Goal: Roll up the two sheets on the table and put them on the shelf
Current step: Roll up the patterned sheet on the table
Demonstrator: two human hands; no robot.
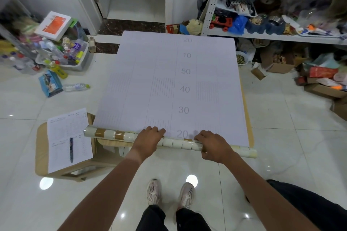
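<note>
The left hand [150,136] lies palm-down on the roll [116,135], fingers stretched flat over it and onto the sheet [169,84]. The right hand [213,145] curls around the roll, fingers over the top and thumb at the near side. The roll lies at the table's [250,137] near edge, overhanging both sides. The sheet reads 20, 10, 50, 40, 30, 20. A stool [42,155] stands close on the left; open floor [291,146] lies to the right. The shelf [262,36] stands beyond, to the right.
</note>
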